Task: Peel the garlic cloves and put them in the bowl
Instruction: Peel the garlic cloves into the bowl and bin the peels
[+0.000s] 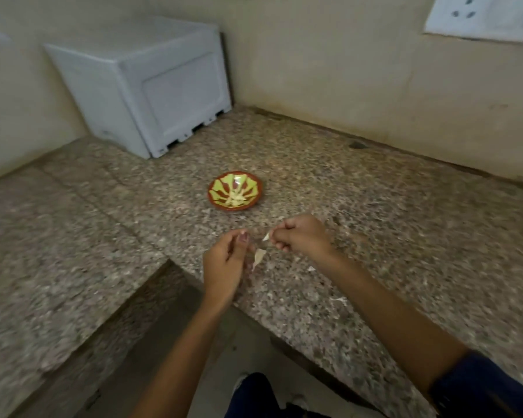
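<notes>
Near the granite counter [375, 206] edge, the left hand [224, 267] pinches a garlic clove [244, 236] while the right hand [299, 236] pinches torn skin [266, 236]; loose peel [258, 256] could drift floorward, well short of the bowl [216, 197].

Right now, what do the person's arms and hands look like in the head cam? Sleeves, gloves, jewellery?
Both hands are bare: no gloves, rings or watch visible on the left hand or the right hand. Both forearms are bare to the elbow. A dark blue sleeve shows on the right upper arm at the frame's lower right corner. The left arm's sleeve is out of frame.
</notes>
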